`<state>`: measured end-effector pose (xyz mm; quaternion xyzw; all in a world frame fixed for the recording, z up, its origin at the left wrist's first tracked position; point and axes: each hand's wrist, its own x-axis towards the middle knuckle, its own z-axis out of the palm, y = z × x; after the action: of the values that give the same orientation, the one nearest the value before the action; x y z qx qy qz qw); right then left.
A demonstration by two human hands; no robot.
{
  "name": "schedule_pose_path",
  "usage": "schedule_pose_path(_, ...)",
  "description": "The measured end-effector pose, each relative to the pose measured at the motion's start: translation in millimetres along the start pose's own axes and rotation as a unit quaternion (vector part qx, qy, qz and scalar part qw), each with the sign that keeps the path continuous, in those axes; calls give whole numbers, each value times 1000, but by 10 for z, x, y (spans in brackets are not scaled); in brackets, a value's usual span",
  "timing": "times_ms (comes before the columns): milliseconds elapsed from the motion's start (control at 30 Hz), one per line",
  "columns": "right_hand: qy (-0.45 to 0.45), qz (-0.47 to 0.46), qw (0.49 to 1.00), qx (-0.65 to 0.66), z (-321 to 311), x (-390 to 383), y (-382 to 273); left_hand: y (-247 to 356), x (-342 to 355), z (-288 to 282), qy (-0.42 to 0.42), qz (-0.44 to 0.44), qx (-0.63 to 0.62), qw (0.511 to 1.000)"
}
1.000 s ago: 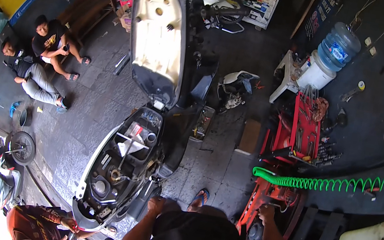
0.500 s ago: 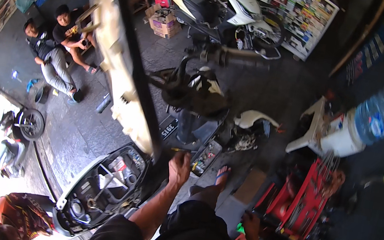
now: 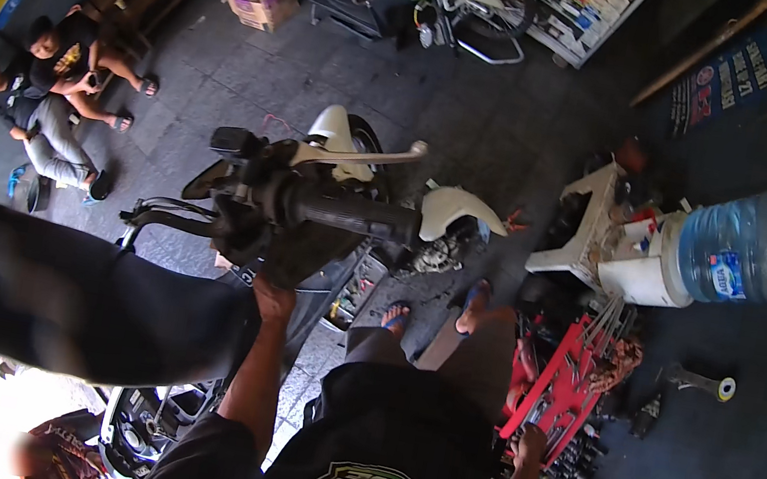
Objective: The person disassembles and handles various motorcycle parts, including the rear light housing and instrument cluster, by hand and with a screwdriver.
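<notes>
"So, where is the long black scooter seat point(image 3: 89, 302) seen?"
"Beside the left hand point(image 3: 274, 300); the right hand point(image 3: 529, 447) is placed near the red metal tool tray point(image 3: 538, 390)."
"Fingers?"
"Whether anything is gripped by either hand cannot be told."

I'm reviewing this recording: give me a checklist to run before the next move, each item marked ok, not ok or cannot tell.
1. Seat raised: ok; the black seat stands up, part of the open compartment showing past it.
2. Left hand's grip secure: cannot tell; the left hand is at the seat's edge, below the handlebar, fingers partly hidden.
3. Right hand empty: cannot tell; the right hand is curled beside the red tool tray.
4. Floor near the feet uncluttered: not ok; a white panel lies close ahead.
5. Seated people away from the scooter: ok; they are by the wall.
</notes>
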<state>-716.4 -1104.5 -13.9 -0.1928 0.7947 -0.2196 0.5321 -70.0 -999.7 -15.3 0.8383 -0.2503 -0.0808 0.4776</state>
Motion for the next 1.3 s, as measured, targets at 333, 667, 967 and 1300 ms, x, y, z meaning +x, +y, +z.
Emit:
schedule_pose_path(333,-141,-124,974,-126,1261,590,-1223,215,73,-184,-10,56,47,997)
schedule_pose_path(667,-239,-117,934,-238,1820,829,-1931,-987,-519,-366,97,-93,-64,989)
schedule_pose_path(967,-238,-177,887,-355,2049,2452,-1716,569,-879,1057,-64,-310,201,927)
schedule_pose_path(1300,-174,-274,863,-387,4344,5592,-763,-1472,-361,4004,-584,-212,82,779)
